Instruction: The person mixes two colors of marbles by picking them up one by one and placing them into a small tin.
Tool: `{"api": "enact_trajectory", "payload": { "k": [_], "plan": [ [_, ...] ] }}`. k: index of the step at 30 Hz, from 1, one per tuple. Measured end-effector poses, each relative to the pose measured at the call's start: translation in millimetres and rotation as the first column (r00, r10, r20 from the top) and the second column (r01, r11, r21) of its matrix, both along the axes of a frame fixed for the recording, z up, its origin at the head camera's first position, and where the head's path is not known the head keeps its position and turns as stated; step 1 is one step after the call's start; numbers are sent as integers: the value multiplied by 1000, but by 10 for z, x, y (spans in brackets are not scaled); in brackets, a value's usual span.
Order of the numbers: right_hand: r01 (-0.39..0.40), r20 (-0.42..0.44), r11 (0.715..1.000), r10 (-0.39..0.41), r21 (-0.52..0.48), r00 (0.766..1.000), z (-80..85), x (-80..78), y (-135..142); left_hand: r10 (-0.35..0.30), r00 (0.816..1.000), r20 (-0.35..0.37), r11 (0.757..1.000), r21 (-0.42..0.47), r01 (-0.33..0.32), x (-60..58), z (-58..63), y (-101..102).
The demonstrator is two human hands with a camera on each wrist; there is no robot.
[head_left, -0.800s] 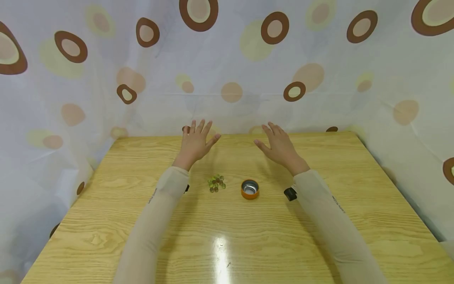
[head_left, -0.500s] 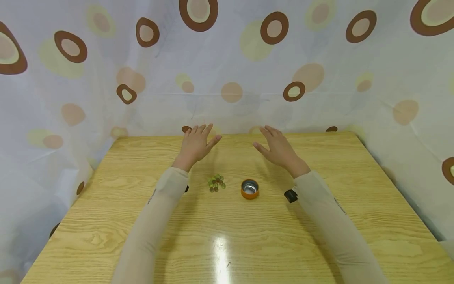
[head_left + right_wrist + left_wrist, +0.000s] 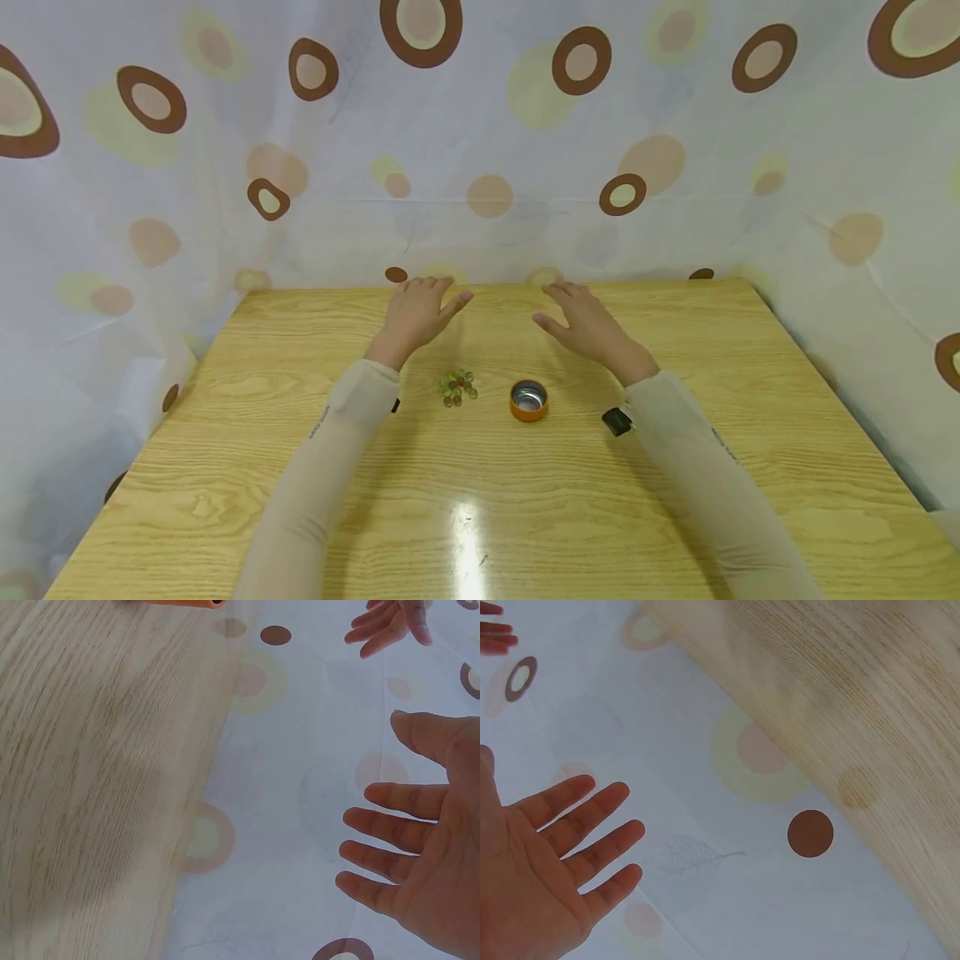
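My left hand [image 3: 417,314] is held over the far left part of the table, its fingers spread and relaxed, with nothing in it. Opposite it, my right hand [image 3: 588,327] hovers the same way, palm turned inward and bare. Between my forearms lies a small cluster of greenish glass marbles [image 3: 457,388], nearer the left wrist. Just right of them stands a small round orange bowl [image 3: 528,412] with a shiny metal inside. Both wrist views show the palms and straight fingers; the bowl's orange edge [image 3: 184,603] peeks in at the top of the right one.
The wooden table [image 3: 480,475] reaches back to a white curtain [image 3: 480,125] with brown and yellow circles, which also hangs along both sides. A black wrist-camera piece [image 3: 617,421] juts from under the right sleeve.
Both hands have tipped forward and lowered a little, the fingertips dropping from against the curtain toward the table's back edge. The marbles and the bowl stay in place.
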State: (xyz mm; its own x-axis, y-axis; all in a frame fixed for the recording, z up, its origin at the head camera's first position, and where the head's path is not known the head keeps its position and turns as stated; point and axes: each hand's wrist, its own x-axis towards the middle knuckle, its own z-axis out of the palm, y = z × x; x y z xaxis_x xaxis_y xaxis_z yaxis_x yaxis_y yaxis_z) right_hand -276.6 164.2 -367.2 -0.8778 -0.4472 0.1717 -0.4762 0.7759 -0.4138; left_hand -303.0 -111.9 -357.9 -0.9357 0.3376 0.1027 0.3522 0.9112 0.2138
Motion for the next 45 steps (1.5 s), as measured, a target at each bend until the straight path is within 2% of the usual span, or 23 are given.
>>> {"api": "enact_trajectory", "payload": {
  "k": [18, 26, 39, 45],
  "plan": [
    [-58, 95, 998, 56, 17, 994, 2, 157, -58, -20, 1000, -12, 999, -37, 20, 90, -40, 13],
    [-103, 121, 994, 98, 34, 988, -25, 221, -72, -28, 1000, 13, 999, -42, 29, 165, -21, 33],
    [-196, 171, 978, 182, 69, 968, -107, 310, -92, -62, 998, -16, 997, -56, 61, 235, -61, 60],
    [-232, 201, 971, 217, 55, 955, -125, 362, -88, -80, 997, -15, 995, -57, 79, 272, -73, 59]
  ]
}}
